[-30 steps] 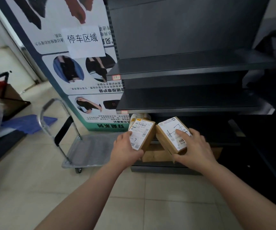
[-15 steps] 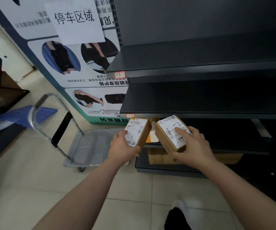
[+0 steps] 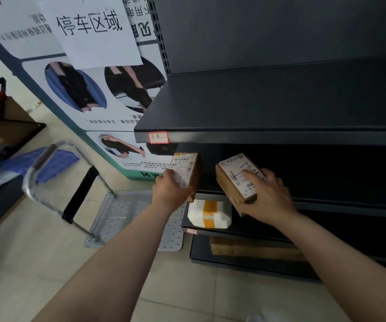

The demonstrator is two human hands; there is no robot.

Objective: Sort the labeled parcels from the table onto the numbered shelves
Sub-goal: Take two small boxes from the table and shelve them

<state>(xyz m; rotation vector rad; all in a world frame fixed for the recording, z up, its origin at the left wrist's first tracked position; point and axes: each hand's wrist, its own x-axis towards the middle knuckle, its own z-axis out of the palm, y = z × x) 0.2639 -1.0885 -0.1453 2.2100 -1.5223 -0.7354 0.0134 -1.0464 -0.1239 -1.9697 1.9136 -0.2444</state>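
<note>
A folding platform trolley stands on the floor tiles to your left, against the printed banner. Ahead, the dark shelf carries a red-edged tag on its lip. On a lower shelf lies a white parcel banded with orange tape (just below your left wrist). Your left grip is clenched round a small brown box, label towards you, just under the tagged lip. Your right grip clasps a second box, tilted, one finger across its label, before the dark opening.
</note>
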